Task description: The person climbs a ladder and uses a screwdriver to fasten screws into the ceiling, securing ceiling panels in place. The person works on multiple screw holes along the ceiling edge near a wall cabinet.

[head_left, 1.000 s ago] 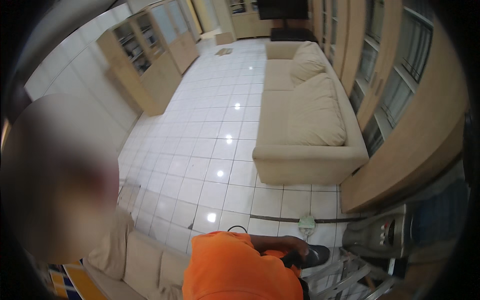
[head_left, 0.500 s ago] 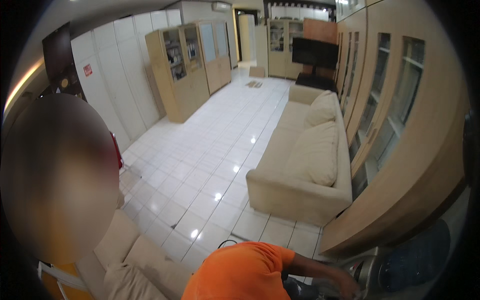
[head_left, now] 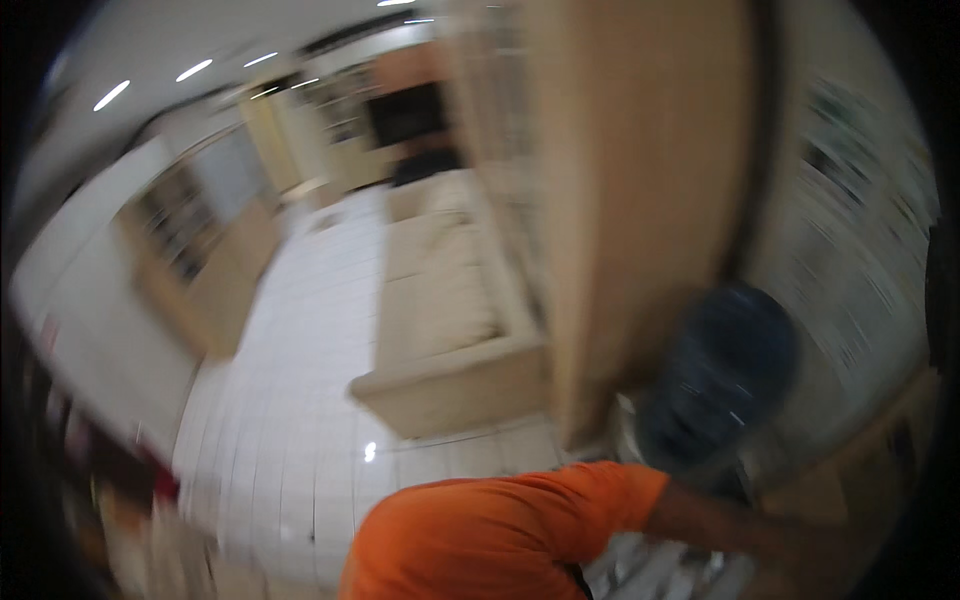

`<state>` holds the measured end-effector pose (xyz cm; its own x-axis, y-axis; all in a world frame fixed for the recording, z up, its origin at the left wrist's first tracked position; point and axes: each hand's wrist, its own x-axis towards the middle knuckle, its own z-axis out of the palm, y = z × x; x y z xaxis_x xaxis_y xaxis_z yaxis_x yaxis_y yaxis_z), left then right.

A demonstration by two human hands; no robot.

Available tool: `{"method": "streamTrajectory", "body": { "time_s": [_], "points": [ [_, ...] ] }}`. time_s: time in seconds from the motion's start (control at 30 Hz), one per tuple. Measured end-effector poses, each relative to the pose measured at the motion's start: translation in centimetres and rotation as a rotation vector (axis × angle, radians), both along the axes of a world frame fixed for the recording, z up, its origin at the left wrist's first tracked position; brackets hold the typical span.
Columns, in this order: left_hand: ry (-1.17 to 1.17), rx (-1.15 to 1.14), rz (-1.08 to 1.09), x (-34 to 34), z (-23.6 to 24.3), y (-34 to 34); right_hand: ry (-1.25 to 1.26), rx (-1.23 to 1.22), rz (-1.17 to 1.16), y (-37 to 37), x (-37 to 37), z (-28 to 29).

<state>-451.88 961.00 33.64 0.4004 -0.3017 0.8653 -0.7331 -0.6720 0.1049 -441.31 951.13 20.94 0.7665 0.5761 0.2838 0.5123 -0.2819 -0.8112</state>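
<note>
My left arm point(head_left: 725, 525), in a short orange sleeve point(head_left: 600, 500), stretches toward the lower right. My left hand point(head_left: 835, 560) at its end is smeared by motion, so neither its fingers nor anything in them can be made out. Blurred grey and white shapes point(head_left: 670, 575) lie below the forearm. Closest to the hand is a brown, wood-coloured surface point(head_left: 830, 490) at the lower right. A large dark-blue water jug point(head_left: 725, 370) stands just beyond the arm. My right hand does not show.
A tall wooden cabinet point(head_left: 630, 200) rises behind the jug. Beyond it, a beige sofa point(head_left: 440, 300) stands on the white tiled floor point(head_left: 290, 420). At the right, a pale wall point(head_left: 840, 220) carries papers. More cabinets point(head_left: 205, 260) line the far left.
The view has swung right, bringing the papered wall in and shifting the sofa and jug leftward. My left arm now reaches farther right. The blurred person at the left no longer shows clearly.
</note>
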Motion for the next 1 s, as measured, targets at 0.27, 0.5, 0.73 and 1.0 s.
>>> {"method": "streamTrajectory", "body": {
  "time_s": [0.27, 0.5, 0.73, 1.0],
  "points": [
    [-0.057, -0.598, -0.139, 6.0, 14.7, -7.1, -0.088, -0.016, -0.608, -21.9, 1.3, 15.7],
    [0.669, -0.678, -0.557, 11.4, 25.4, -4.0, -0.214, -0.022, -0.876, -33.4, -0.6, 24.8],
    [0.773, -0.606, -0.534, 12.3, 24.9, -3.9, -0.284, 0.006, -0.987, -36.8, -1.6, 28.9],
    [0.831, -0.514, -0.459, 10.5, 25.5, -3.7, -0.46, 0.031, -1.057, -37.1, -4.0, 36.8]
  ]
}}
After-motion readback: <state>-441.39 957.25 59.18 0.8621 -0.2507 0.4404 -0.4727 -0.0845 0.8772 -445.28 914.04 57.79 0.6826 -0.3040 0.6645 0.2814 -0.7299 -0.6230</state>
